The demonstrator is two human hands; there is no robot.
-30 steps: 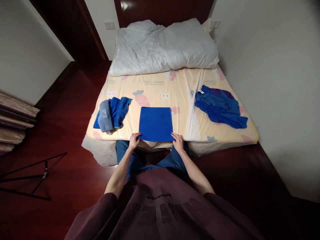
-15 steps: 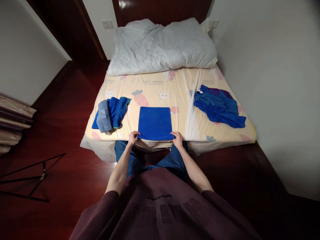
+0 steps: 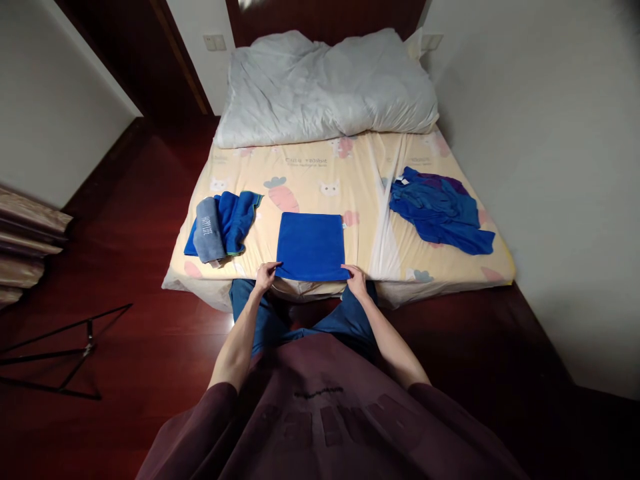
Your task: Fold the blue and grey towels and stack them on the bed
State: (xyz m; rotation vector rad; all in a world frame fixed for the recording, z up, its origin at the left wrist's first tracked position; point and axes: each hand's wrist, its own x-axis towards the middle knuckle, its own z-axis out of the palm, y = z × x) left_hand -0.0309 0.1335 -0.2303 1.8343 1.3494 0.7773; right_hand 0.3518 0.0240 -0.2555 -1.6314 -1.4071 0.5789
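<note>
A square blue towel (image 3: 311,245) lies flat near the front edge of the bed (image 3: 325,177). My left hand (image 3: 267,275) pinches its near left corner, and my right hand (image 3: 355,280) pinches the near right corner. Between the hands the towel's near edge stretches almost straight. To the left, a rolled grey-blue towel (image 3: 209,230) with white lettering rests on a blue towel with a green-yellow edge (image 3: 235,220). On the right side lies a loose heap of blue and purple cloths (image 3: 440,210).
A white quilt (image 3: 325,90) is bunched at the head of the bed, against the dark headboard (image 3: 325,17). Black tripod legs (image 3: 75,352) stand on the red wooden floor (image 3: 165,360) at the left. A curtain (image 3: 30,243) hangs at the far left.
The view has shifted very slightly. Both hands keep their pinch on the blue towel's near corners, and the towel lies practically as before.
</note>
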